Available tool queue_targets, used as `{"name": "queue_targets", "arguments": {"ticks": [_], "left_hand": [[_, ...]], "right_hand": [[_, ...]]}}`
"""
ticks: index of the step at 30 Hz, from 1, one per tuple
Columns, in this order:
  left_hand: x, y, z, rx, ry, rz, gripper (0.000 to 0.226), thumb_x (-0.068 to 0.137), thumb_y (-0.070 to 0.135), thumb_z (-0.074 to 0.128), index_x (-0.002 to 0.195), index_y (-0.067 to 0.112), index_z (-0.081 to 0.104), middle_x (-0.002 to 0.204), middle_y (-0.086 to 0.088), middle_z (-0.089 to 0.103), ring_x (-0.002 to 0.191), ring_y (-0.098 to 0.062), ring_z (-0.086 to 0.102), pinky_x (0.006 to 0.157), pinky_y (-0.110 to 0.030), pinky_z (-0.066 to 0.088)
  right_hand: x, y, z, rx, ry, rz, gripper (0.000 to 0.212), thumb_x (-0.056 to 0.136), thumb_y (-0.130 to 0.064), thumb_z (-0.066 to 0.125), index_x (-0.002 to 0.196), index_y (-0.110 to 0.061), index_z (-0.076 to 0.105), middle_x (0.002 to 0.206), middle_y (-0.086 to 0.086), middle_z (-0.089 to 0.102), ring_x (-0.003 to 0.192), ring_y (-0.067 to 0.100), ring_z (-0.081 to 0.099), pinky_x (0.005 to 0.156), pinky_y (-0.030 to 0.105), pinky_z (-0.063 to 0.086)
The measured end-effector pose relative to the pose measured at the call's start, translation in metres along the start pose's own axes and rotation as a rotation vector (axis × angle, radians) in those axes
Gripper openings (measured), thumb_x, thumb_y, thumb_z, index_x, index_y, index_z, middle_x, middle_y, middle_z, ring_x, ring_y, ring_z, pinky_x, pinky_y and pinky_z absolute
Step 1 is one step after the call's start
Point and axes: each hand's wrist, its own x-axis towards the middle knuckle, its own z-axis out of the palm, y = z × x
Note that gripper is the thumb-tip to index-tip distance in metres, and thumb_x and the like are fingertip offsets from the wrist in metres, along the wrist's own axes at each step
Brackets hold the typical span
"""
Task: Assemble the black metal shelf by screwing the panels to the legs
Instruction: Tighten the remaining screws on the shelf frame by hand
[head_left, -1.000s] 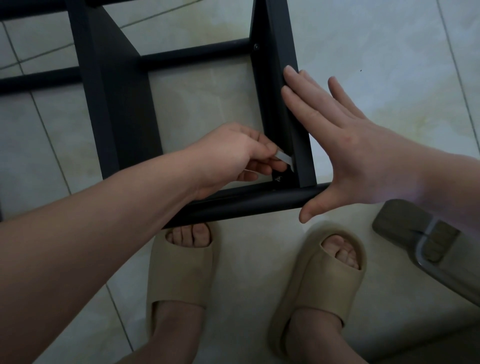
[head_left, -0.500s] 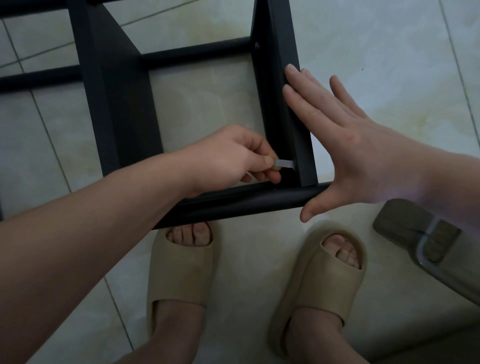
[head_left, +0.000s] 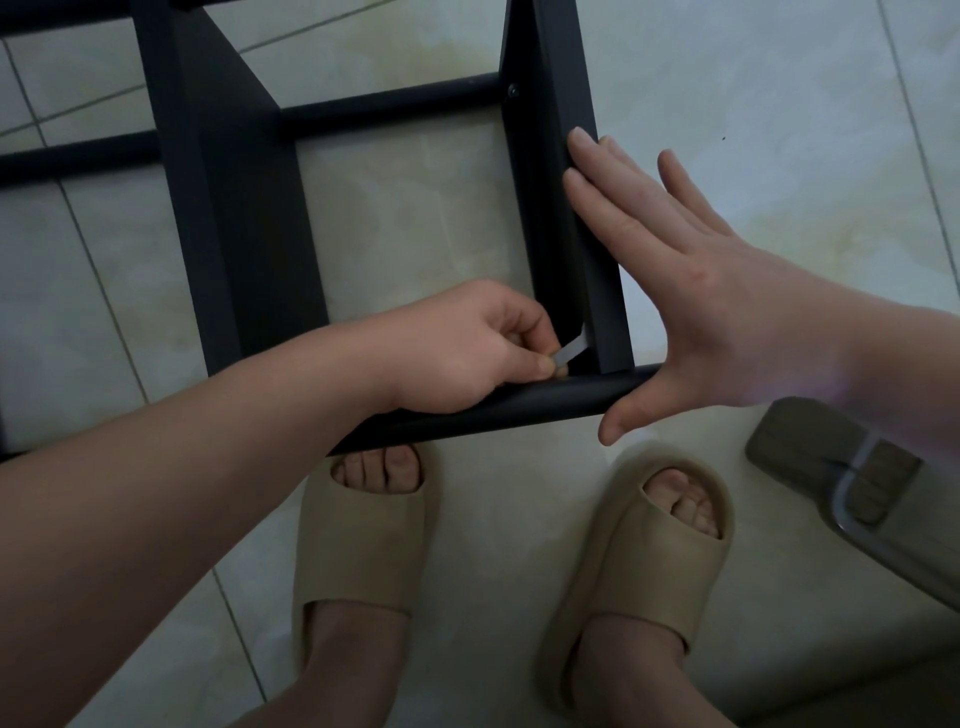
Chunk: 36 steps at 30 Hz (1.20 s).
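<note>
The black metal shelf lies on its side on the tiled floor. Its right panel (head_left: 566, 88) runs down to a round black leg (head_left: 524, 402) that crosses the frame just above my feet. My left hand (head_left: 462, 348) pinches a small silver wrench (head_left: 727, 354) in the inner corner where that panel meets the leg. The screw there is hidden in shadow. My right hand (head_left: 691, 270) lies flat with straight fingers against the outer face of the right panel, thumb under the end of the leg. A second panel (head_left: 228, 197) stands to the left.
Another screw head (head_left: 513, 91) shows on the right panel at the far leg (head_left: 384, 104). My feet in beige slippers (head_left: 363, 540) stand right under the near leg. A grey-brown object with a metal bar (head_left: 857, 478) lies on the floor at the right.
My left hand has dropped slightly towards the leg, and the wrench handle has swung from level to slanting up-right. My right hand stays pressed on the panel.
</note>
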Motion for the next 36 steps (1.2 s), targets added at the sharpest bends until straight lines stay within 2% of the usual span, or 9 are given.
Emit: {"name": "queue_targets", "arguments": {"ticks": [3, 6, 10, 14, 16, 19, 22, 30, 36], "left_hand": [[0.0, -0.001, -0.006, -0.006, 0.019, -0.002, 0.011, 0.093, 0.013, 0.067, 0.086, 0.017, 0.074, 0.071, 0.002, 0.07, 0.063, -0.008, 0.061, 0.066, -0.026, 0.05], [0.001, -0.002, -0.013, -0.039, 0.091, 0.007, 0.012, 0.09, 0.009, 0.071, 0.09, 0.021, 0.076, 0.079, 0.0, 0.077, 0.082, -0.022, 0.072, 0.082, -0.03, 0.06], [0.003, 0.003, -0.018, 0.07, 0.141, 0.049, 0.013, 0.088, 0.014, 0.073, 0.088, 0.027, 0.073, 0.078, 0.009, 0.076, 0.078, -0.007, 0.071, 0.079, -0.021, 0.057], [0.006, 0.008, -0.018, 0.164, 0.211, 0.123, 0.018, 0.092, 0.016, 0.068, 0.082, 0.031, 0.067, 0.067, 0.026, 0.065, 0.066, 0.007, 0.059, 0.065, -0.01, 0.043], [0.007, 0.009, -0.014, 0.048, 0.217, 0.114, 0.019, 0.093, 0.014, 0.066, 0.081, 0.029, 0.067, 0.066, 0.022, 0.065, 0.068, 0.006, 0.059, 0.067, -0.014, 0.048], [0.01, 0.01, -0.008, -0.284, 0.207, 0.029, 0.015, 0.094, 0.013, 0.065, 0.081, 0.022, 0.066, 0.077, 0.011, 0.066, 0.078, -0.004, 0.063, 0.077, -0.027, 0.052], [0.014, 0.012, -0.002, -0.559, 0.172, -0.076, 0.005, 0.095, 0.016, 0.064, 0.09, 0.017, 0.063, 0.088, -0.004, 0.066, 0.077, -0.013, 0.066, 0.071, -0.028, 0.05], [0.02, 0.01, 0.003, -0.556, 0.362, -0.168, 0.012, 0.089, 0.017, 0.072, 0.081, 0.025, 0.067, 0.077, 0.003, 0.074, 0.069, -0.012, 0.069, 0.07, -0.03, 0.048], [0.018, 0.015, 0.003, -0.684, 0.311, -0.212, 0.004, 0.093, 0.021, 0.064, 0.09, 0.023, 0.065, 0.083, 0.003, 0.076, 0.07, -0.011, 0.07, 0.068, -0.03, 0.047]], "right_hand": [[0.001, 0.0, -0.001, 0.0, -0.001, 0.004, 0.146, 0.061, -0.09, 0.061, 0.161, -0.003, -0.002, 0.169, 0.013, -0.011, 0.156, 0.028, -0.011, 0.125, 0.056, -0.003], [0.001, 0.0, -0.001, -0.002, -0.007, 0.006, 0.147, 0.06, -0.09, 0.061, 0.161, -0.003, -0.002, 0.169, 0.013, -0.011, 0.156, 0.028, -0.011, 0.125, 0.057, -0.002], [0.001, 0.0, -0.001, -0.006, -0.01, 0.004, 0.147, 0.061, -0.091, 0.061, 0.161, -0.004, -0.003, 0.169, 0.013, -0.012, 0.156, 0.028, -0.011, 0.125, 0.058, -0.002], [0.002, 0.0, -0.001, -0.005, -0.015, 0.005, 0.147, 0.061, -0.091, 0.06, 0.161, -0.004, -0.003, 0.169, 0.013, -0.012, 0.156, 0.028, -0.011, 0.125, 0.058, -0.002], [0.002, 0.0, -0.002, -0.004, -0.016, 0.007, 0.147, 0.061, -0.091, 0.06, 0.161, -0.004, -0.003, 0.169, 0.013, -0.012, 0.156, 0.028, -0.011, 0.125, 0.058, -0.002], [0.002, -0.001, -0.002, -0.01, -0.014, 0.002, 0.146, 0.061, -0.091, 0.06, 0.161, -0.003, -0.003, 0.169, 0.014, -0.011, 0.156, 0.028, -0.011, 0.125, 0.057, -0.002], [0.002, -0.001, -0.002, -0.005, -0.015, 0.006, 0.147, 0.061, -0.091, 0.061, 0.161, -0.003, -0.002, 0.169, 0.013, -0.011, 0.156, 0.027, -0.011, 0.125, 0.056, -0.003], [0.002, -0.001, -0.002, -0.011, -0.01, 0.005, 0.146, 0.061, -0.091, 0.059, 0.161, -0.003, -0.002, 0.169, 0.013, -0.011, 0.156, 0.027, -0.011, 0.126, 0.055, -0.003], [0.002, -0.002, -0.002, -0.009, -0.014, 0.004, 0.146, 0.061, -0.091, 0.059, 0.161, -0.004, -0.002, 0.169, 0.014, -0.011, 0.156, 0.028, -0.011, 0.126, 0.056, -0.003]]}}
